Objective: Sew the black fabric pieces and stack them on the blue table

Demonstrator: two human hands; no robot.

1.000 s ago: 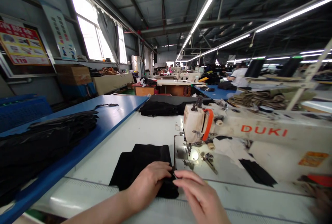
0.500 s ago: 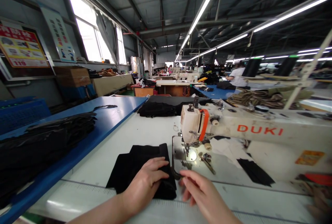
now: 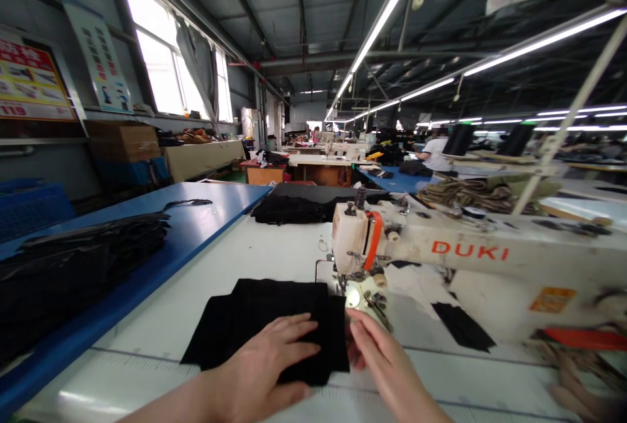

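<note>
A piece of black fabric [image 3: 274, 299] lies flat on the white sewing table, its right edge beside the needle area of a DUKI sewing machine [image 3: 345, 234]. My left hand [image 3: 274, 361] rests on it with palm down and fingers spread. At the fabric's right edge, my right hand [image 3: 377, 351] is closed, thumb and index finger pinching the edge. The other right fingers are curled underneath and partly hidden. The lit metal needle plate [image 3: 353, 296] shows just beyond the fabric, close to the right fingertips.
Black pieces are stacked [image 3: 88, 260] on the blue table [image 3: 215, 204] at left. More black fabric [image 3: 289, 207] lies behind the machine head. A small black strip [image 3: 463, 326] and white cloth [image 3: 416, 286] lie under the machine arm. A ruler scale [image 3: 147, 359] runs along the table front.
The fabric's right part, folded over before, now lies spread out toward the needle plate. My right hand has come to its edge; my left fingers have spread. The view has shifted slightly right.
</note>
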